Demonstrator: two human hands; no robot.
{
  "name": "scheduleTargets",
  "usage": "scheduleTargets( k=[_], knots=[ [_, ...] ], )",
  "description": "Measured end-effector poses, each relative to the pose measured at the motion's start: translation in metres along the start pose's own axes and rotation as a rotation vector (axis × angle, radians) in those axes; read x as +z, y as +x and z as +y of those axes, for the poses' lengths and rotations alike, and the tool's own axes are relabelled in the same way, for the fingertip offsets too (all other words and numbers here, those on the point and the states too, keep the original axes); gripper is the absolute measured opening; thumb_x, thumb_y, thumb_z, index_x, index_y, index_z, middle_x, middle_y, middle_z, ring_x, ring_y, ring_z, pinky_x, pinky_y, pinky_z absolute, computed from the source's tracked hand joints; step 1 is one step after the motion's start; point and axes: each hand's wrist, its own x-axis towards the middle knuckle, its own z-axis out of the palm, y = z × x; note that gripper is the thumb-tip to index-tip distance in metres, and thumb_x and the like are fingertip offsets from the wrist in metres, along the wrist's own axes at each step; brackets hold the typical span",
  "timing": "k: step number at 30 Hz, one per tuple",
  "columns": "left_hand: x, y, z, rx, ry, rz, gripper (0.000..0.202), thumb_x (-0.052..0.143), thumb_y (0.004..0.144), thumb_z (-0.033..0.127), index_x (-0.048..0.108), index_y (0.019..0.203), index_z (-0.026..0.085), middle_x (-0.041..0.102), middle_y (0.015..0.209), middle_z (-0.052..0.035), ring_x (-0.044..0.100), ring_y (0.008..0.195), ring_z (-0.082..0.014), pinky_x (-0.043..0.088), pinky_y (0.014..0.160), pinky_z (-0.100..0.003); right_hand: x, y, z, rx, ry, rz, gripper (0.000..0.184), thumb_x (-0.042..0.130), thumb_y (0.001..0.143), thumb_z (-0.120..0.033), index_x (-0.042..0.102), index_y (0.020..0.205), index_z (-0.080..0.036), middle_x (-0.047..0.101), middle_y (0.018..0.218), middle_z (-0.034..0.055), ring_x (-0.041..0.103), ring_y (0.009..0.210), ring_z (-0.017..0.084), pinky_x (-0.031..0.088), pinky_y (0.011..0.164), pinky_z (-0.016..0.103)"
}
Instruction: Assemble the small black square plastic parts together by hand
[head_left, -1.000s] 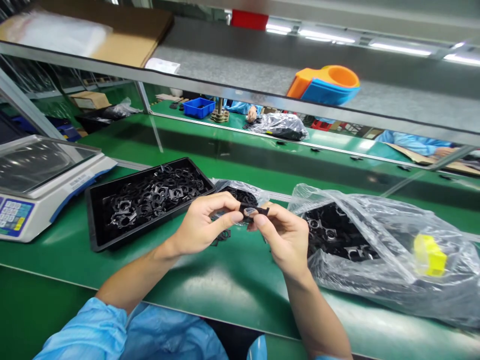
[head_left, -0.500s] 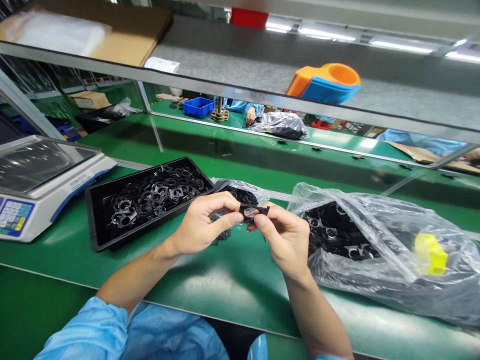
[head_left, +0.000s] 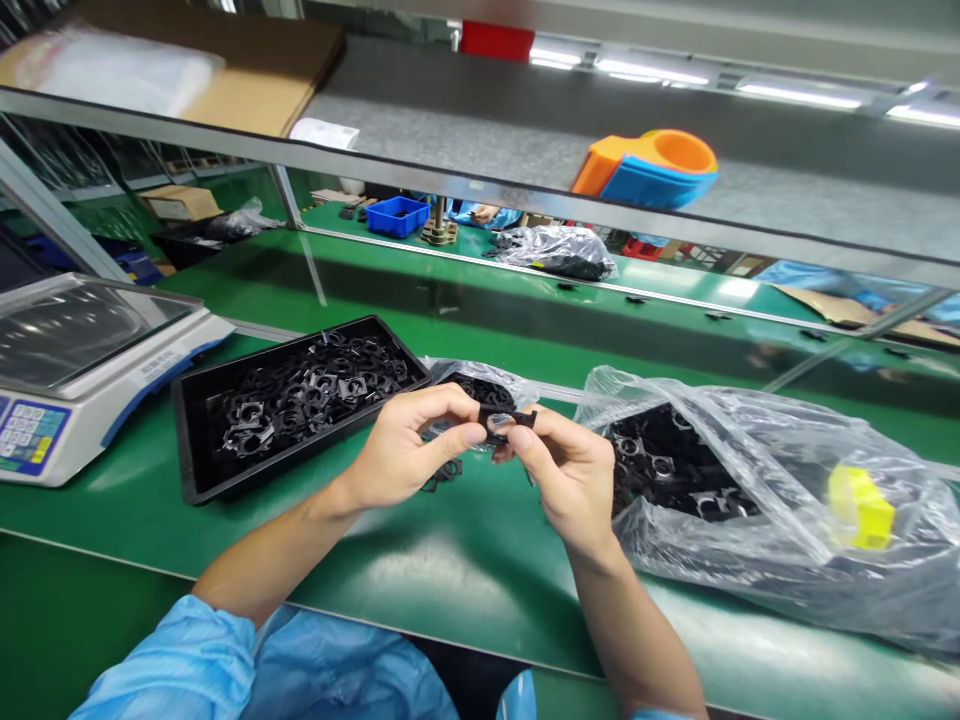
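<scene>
Between my two hands, above the green table, is a small black plastic part with a round hole (head_left: 489, 420). My left hand (head_left: 420, 440) pinches its left end between thumb and forefinger. At the other end, my right hand (head_left: 566, 465) is closed on it in the same way. My fingertips cover part of its outline. A few similar black parts (head_left: 445, 474) lie on the table just beneath my hands. To the left, a black tray (head_left: 196, 460) holds a heap of such parts. On the right, a clear plastic bag (head_left: 795, 440) holds more of them.
A weighing scale (head_left: 112, 370) stands at the far left. Behind my hands lies a smaller bag of black parts (head_left: 480, 388). Overhead, a grey shelf (head_left: 450, 110) carries cardboard and an orange and blue holder (head_left: 652, 170). A co-worker's blue sleeve shows across the bench.
The black part has tilted slightly, so its round hole shows more. My hands keep their grip, the right one a touch further left. The co-worker's hand across the bench has drawn back.
</scene>
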Motion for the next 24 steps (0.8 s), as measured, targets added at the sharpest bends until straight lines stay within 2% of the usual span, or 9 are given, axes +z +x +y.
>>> scheduleTargets(
  k=[7,16,24],
  knots=[
    [-0.0008,0.0008,0.0004,0.0,0.016,-0.003,0.014,0.069,0.094,0.027,0.07,0.086,0.016,0.066,0.077,-0.0017,0.06,0.072,-0.0119,0.049,0.068,-0.022,0.0006,-0.0001,0.0012,-0.004,0.006,-0.015,0.029,0.066,0.095,-0.034,0.068,0.07,-0.02,0.065,0.068,0.0006,0.061,0.061,0.014,0.048,0.061,0.028],
    [-0.002,-0.0011,-0.0006,-0.025,-0.011,-0.011,0.011,0.07,0.094,0.026,0.072,0.088,0.018,0.068,0.079,-0.0006,0.061,0.072,-0.011,0.049,0.068,-0.021,0.0048,-0.0009,0.0062,0.012,-0.021,0.006,0.032,0.065,0.095,-0.036,0.064,0.068,-0.02,0.066,0.067,0.0007,0.061,0.061,0.014,0.049,0.06,0.027],
    [-0.0016,-0.0015,-0.0005,-0.057,-0.061,-0.03,0.011,0.068,0.095,0.025,0.071,0.088,0.018,0.07,0.08,-0.0011,0.065,0.073,-0.0115,0.052,0.068,-0.02,0.0093,0.0014,0.0095,0.044,0.037,-0.015,0.029,0.064,0.096,-0.041,0.069,0.077,-0.02,0.068,0.068,0.0005,0.062,0.061,0.014,0.052,0.06,0.027]
  ],
)
